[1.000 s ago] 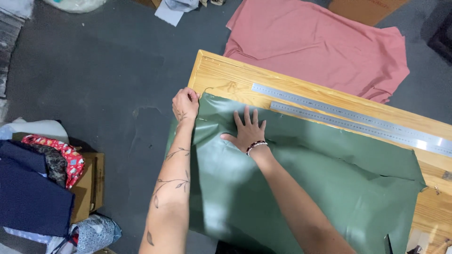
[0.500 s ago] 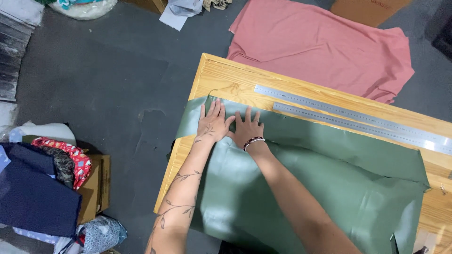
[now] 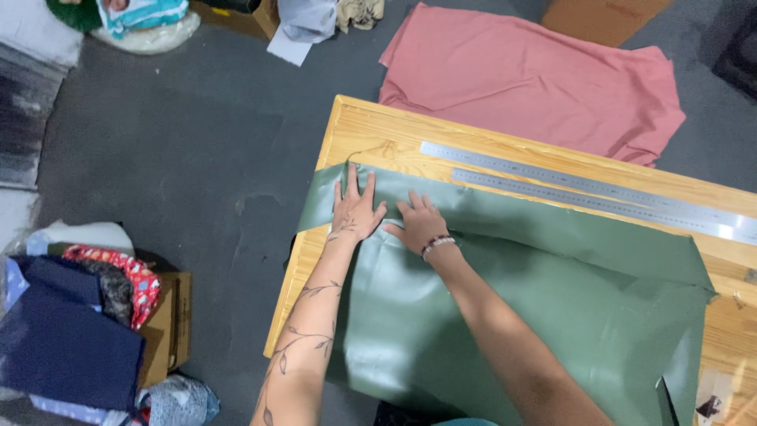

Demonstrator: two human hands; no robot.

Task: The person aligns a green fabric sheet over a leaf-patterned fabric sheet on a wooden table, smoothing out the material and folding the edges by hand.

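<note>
A large sheet of green fabric lies spread over a wooden table, with its far edge folded into a band. My left hand presses flat on that band near the table's left end, fingers spread. My right hand, with a beaded bracelet at the wrist, lies flat on the fabric just to the right of it. Both hands rest palm down and grip nothing.
Two long metal rulers lie along the table's far side. A pink cloth is spread on the grey floor beyond the table. A pile of folded fabrics and a cardboard box sit on the floor at left.
My left hand has moved from the fabric's left edge onto the folded band, close beside my right hand. The view has shifted slightly.
</note>
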